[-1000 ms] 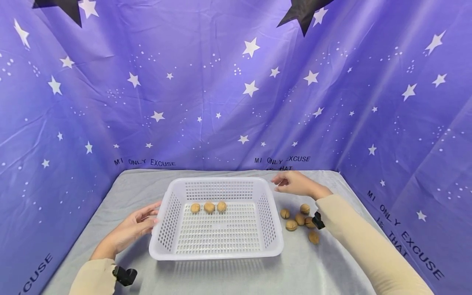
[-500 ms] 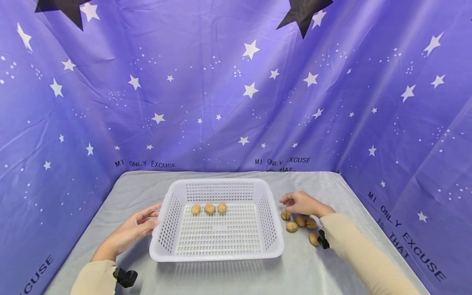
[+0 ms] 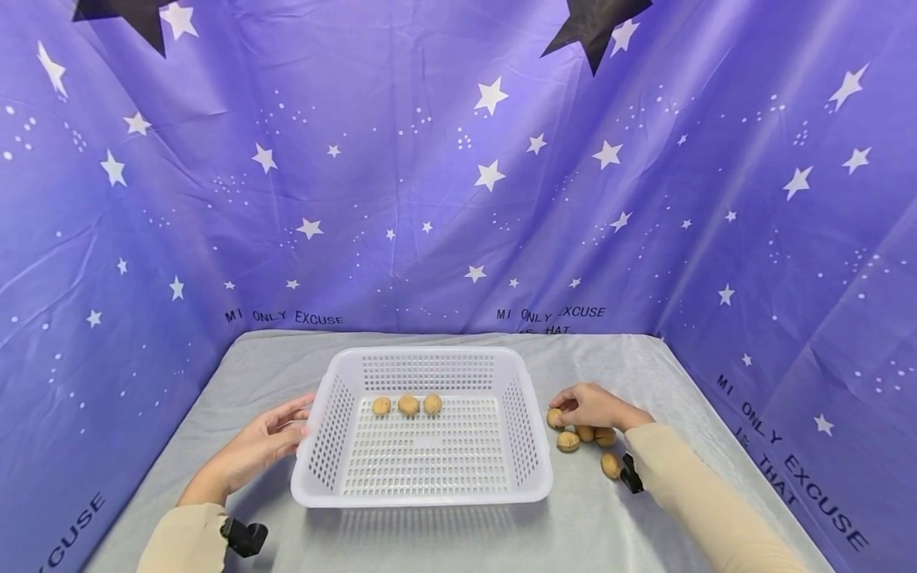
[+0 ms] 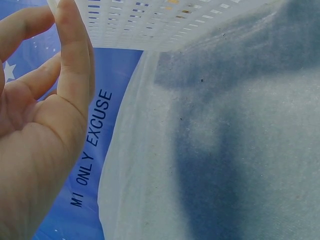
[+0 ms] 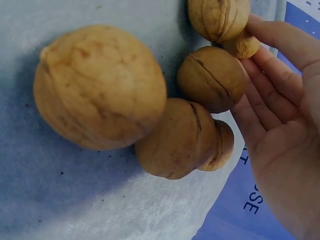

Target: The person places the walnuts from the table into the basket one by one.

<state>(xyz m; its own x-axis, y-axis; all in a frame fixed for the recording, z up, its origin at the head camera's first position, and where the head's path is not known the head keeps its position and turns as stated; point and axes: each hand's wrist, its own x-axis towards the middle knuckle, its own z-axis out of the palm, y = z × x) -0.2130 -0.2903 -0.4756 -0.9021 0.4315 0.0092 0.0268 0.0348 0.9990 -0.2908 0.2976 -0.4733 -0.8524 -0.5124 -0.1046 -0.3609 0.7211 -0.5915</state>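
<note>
My left hand [image 3: 251,450] rests against the left side of a white plastic basket [image 3: 423,500], fingers fairly straight and fingertips at the rim. In the left wrist view, the thumb [image 4: 72,55] reaches up to the basket wall [image 4: 125,22]. Three walnuts [image 3: 408,406] lie in a row inside the basket. To its right, my right hand [image 3: 595,404] pinches a walnut [image 3: 555,418] between thumb and fingers. Several more walnuts [image 3: 568,442] lie close by, partly covered by that hand. The right wrist view shows the pinched walnut [image 5: 246,46] partly hidden behind another walnut [image 5: 219,17].
A grey cloth [image 3: 430,541] covers the table. One walnut [image 3: 610,465] lies apart in front, near the right wrist's black camera [image 3: 630,475]. Purple star-printed curtains [image 3: 401,183] enclose the back and both sides.
My right hand has come down and nearer from beside the basket's far right corner to the walnuts, and its fingers have closed on one. The left hand and basket stay put.
</note>
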